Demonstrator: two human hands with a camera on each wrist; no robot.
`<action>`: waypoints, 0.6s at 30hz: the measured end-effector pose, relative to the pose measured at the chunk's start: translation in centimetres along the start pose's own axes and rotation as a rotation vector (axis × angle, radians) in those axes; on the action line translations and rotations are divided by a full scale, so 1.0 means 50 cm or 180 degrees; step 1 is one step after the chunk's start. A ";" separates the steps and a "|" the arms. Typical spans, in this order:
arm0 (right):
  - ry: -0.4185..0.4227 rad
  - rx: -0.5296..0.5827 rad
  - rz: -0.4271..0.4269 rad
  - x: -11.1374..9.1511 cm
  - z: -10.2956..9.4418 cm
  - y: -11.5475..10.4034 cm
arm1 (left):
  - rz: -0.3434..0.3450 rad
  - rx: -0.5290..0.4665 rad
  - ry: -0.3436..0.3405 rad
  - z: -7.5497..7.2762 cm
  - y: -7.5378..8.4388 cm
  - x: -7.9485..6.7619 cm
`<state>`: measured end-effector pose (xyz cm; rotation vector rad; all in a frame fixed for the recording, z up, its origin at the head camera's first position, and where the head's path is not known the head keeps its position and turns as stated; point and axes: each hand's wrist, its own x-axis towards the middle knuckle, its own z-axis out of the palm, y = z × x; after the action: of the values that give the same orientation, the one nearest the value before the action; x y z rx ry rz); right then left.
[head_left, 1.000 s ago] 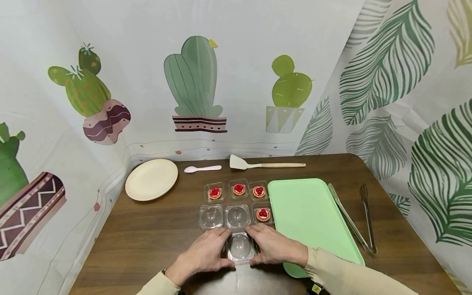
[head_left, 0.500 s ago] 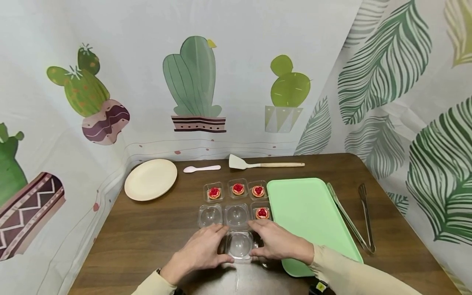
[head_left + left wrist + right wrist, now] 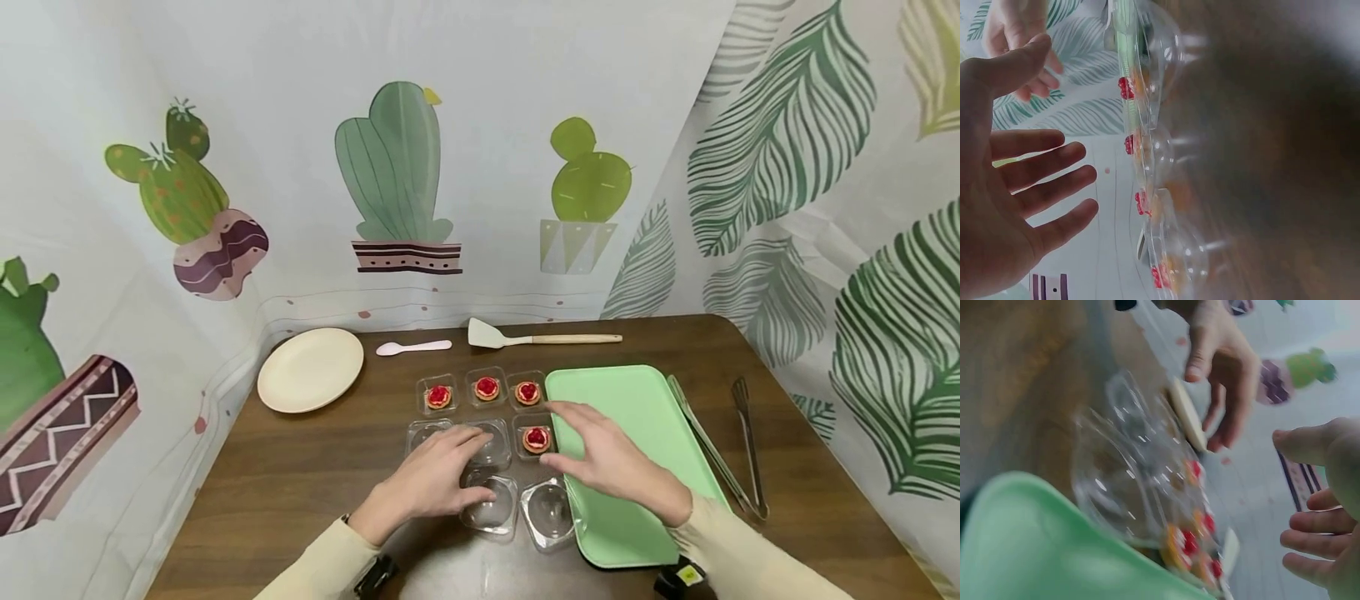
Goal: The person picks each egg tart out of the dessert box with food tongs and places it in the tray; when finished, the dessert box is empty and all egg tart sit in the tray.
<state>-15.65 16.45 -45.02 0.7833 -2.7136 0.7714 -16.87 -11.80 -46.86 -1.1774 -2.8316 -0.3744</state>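
Observation:
My left hand (image 3: 431, 471) hovers above the clear plastic containers, fingers spread and relaxed, with nothing in its grasp. My right hand (image 3: 618, 458) hangs over the left part of the green tray (image 3: 626, 442), thumb apart from the fingers and also holding nothing. Below them, a front container (image 3: 495, 510) sits beside another clear container (image 3: 549, 517), slightly turned, at the tray's left edge. Behind, a clear container (image 3: 493, 446) is partly covered by my left hand, as is one (image 3: 422, 432) to its left. Red-topped tarts (image 3: 536, 439) rest in several other clear containers.
A cream plate (image 3: 310, 369) lies at the back left. Along the back edge are a pink spoon (image 3: 414, 347) and a white spatula (image 3: 525, 337) with a wooden handle. Metal tongs (image 3: 738, 483) lie right of the tray, near the table's right side.
Both hands have risen from the sides of the front container, the right one moving rightward over the tray. A container beside it, earlier mostly hidden by the right hand, now shows fully.

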 end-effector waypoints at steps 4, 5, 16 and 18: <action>0.0356 -0.0059 0.0184 -0.007 -0.029 0.032 | 0.0013 0.0011 -0.0065 0.000 -0.003 0.030; 0.0435 -0.0064 0.0230 -0.009 -0.035 0.040 | 0.0018 0.0016 -0.0077 0.001 -0.004 0.037; 0.0913 -0.0199 0.0714 -0.051 -0.087 0.130 | 0.0041 0.0101 -0.0386 0.012 -0.009 0.104; 0.0900 -0.0206 0.0852 -0.063 -0.096 0.142 | 0.0048 0.0105 -0.0423 0.012 -0.007 0.115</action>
<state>-16.61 25.55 -45.07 0.2730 -2.5957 0.7759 -21.16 -7.91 -46.71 -1.2620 -2.9258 -0.2567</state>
